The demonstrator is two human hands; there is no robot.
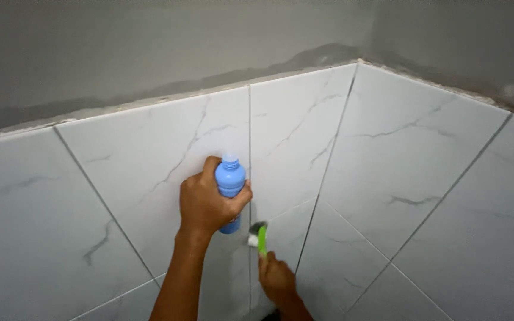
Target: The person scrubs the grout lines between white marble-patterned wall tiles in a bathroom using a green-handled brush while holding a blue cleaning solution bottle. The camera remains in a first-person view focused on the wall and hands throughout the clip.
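Gripping the blue bottle (230,181) tight in the left hand (206,202), just left of the grout line (250,131), right hand (276,276) closed around the green brush (261,238), rubbing gently along it.

- Broad open stretch of white marbled wall tile (423,154) to the right, nothing in front of it.
- Same to the left, bare tile all along.
- Tight gap only between blue bottle (230,190) and green brush (261,238) just beneath.
- Corner joint (334,137) closing in behind, unplastered grey wall (150,47) above.
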